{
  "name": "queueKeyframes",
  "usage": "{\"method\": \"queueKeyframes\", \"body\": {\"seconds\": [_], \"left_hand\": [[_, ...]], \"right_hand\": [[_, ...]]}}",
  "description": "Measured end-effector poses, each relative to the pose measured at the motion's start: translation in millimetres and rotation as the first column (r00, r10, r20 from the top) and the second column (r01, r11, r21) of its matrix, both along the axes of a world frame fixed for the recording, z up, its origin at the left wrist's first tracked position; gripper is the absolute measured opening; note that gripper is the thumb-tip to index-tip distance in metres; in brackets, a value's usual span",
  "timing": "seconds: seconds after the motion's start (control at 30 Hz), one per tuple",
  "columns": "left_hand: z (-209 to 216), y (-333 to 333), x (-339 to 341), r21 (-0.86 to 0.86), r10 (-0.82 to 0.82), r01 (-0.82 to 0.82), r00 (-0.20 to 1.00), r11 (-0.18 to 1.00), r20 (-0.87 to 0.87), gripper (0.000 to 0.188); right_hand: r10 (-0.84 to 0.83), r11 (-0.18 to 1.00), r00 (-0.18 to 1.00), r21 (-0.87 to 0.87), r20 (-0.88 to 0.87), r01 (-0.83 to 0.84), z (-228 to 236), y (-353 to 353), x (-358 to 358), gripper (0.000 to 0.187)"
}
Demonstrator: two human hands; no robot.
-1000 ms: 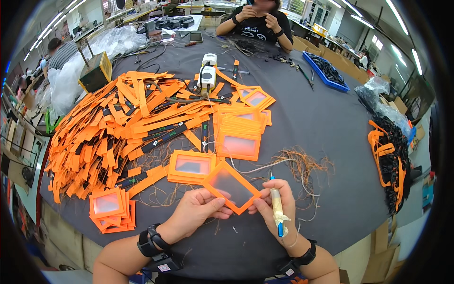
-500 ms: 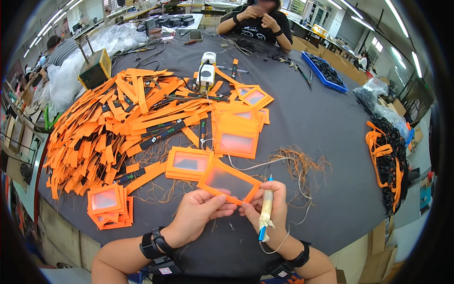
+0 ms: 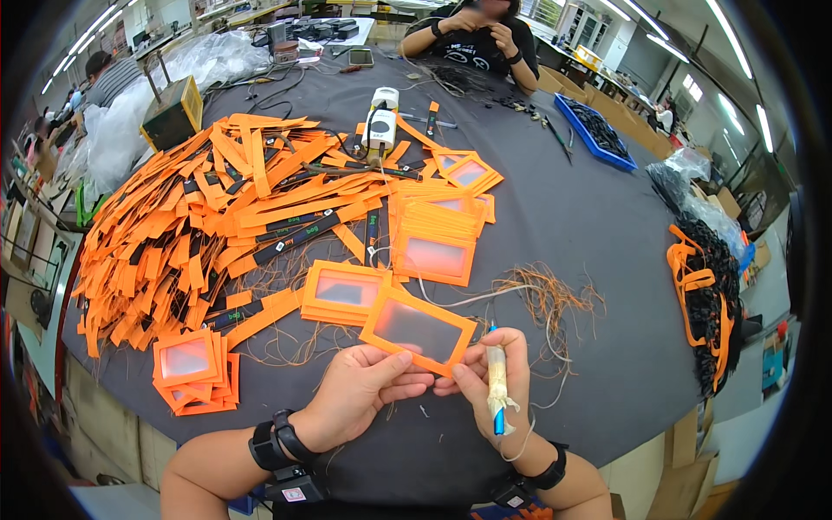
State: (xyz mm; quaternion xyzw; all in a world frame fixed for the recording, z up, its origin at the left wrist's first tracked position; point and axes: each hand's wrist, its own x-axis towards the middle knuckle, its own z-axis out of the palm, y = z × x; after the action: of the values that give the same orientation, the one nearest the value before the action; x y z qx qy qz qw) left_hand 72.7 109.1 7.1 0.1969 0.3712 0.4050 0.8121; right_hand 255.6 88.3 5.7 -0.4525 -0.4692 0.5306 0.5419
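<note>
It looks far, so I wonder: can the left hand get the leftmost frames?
Probably yes: nothing tall stands between the left hand and those frames. But it's holding another frame, so it may need to let go first.

Left fingers [image 3: 392,368], right fingers [image 3: 470,380] pinch orange-framed window [image 3: 418,330]

I see a workshop curving round the fisheye rim, lit by long white ceiling tubes [image 3: 667,48] that run back along both sides. A dark-covered surface [image 3: 624,347] fills the middle of my view — pale floor [image 3: 631,472] shows past its near right edge. Farther back I make out a white table [image 3: 367,31], a glass-fronted cabinet [image 3: 585,29] and a bright window [image 3: 548,12] — with pale wall [image 3: 617,42] close by.
</note>
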Motion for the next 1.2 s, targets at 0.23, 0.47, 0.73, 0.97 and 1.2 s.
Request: {"method": "queueKeyframes", "body": {"seconds": [0.23, 0.47, 0.73, 0.97, 1.2], "left_hand": [[-2, 0, -3, -0.076, -0.017, 0.024, 0.996, 0.997, 0.082, 0.023], [2, -1, -3, -0.063, -0.034, 0.039, 0.996, 0.997, 0.079, 0.025], [4, -10, 0, 0.264, -0.020, 0.037, 0.998, 0.964, -0.066, 0.026], [8, -13, 1, 0.360, -0.012, 0.056, 0.992, 0.931, -0.124, 0.025], [11, -14, 2, 0.417, -0.013, 0.053, 0.995, 0.907, -0.100, 0.026]], "right_hand": [[0.009, 0.996, 0.995, -0.086, -0.104, -0.018, 3, -2, 2, 0.036], [0.010, 0.988, 0.975, -0.147, -0.224, -0.044, 5, -1, 4, 0.037], [-0.004, 0.999, 0.990, -0.034, -0.140, -0.001, 2, 0, 3, 0.036], [0.030, 0.999, 0.992, 0.027, -0.119, -0.027, 2, 0, 4, 0.039], [0.016, 0.999, 0.997, 0.038, -0.070, -0.013, 4, 0, 4, 0.042]]}}
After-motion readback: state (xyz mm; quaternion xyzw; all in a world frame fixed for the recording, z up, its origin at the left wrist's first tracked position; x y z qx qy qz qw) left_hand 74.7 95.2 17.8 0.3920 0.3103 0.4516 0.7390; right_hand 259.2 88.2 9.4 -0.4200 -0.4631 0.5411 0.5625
